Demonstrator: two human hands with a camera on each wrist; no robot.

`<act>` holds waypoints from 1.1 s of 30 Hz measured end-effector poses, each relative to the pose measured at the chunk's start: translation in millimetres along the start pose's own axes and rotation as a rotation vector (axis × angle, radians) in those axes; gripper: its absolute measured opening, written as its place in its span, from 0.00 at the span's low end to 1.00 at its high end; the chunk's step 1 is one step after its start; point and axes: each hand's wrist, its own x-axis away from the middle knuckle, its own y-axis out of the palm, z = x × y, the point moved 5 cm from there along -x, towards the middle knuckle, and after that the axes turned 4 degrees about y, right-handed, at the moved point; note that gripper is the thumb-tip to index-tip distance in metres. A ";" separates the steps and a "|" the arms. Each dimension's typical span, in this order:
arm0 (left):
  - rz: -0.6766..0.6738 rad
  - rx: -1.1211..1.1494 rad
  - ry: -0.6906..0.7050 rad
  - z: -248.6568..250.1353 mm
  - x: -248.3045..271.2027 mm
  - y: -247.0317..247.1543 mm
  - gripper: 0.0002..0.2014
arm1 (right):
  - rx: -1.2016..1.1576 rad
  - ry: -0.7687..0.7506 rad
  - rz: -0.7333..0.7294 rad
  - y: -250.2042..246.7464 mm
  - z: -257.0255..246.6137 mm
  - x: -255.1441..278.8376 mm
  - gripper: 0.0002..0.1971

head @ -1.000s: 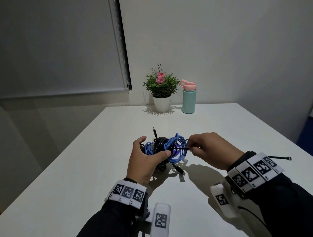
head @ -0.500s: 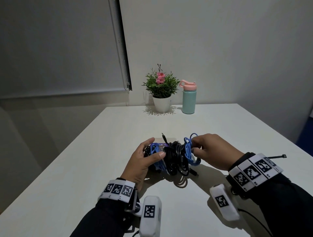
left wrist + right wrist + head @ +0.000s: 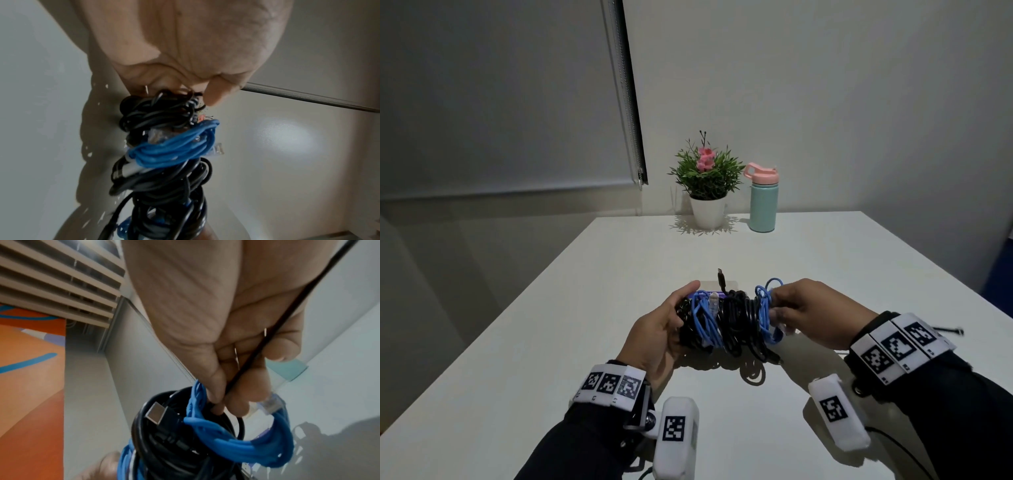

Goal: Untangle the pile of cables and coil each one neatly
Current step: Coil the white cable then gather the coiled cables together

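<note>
Two colours of cable, blue and black, make one tangled bundle (image 3: 729, 322) held just above the white table (image 3: 551, 342). The left hand (image 3: 657, 335) clasps one end, the right hand (image 3: 811, 315) pinches blue loops (image 3: 236, 439) at the other, apparently stretching it to find a free strand.

Honestly nothing here that can actually be read. The only markings are the black-and-white square code tags: three in a row on the left wristband (image 3: 610, 384), three on the right wristband (image 3: 897, 346), and one each on the two white camera pods (image 3: 676, 432) under the wrists. No letters or numbers on them. A purple label (image 3: 709, 294) peeks out behind the cable bundle (image 3: 729, 320) with some pale print on it, way too small to make out.
</note>
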 end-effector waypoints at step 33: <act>-0.335 -0.096 -0.034 -1.2 4.6 19.3 0.32 | -0.397 -0.012 -0.140 9.7 17.6 -5.8 0.06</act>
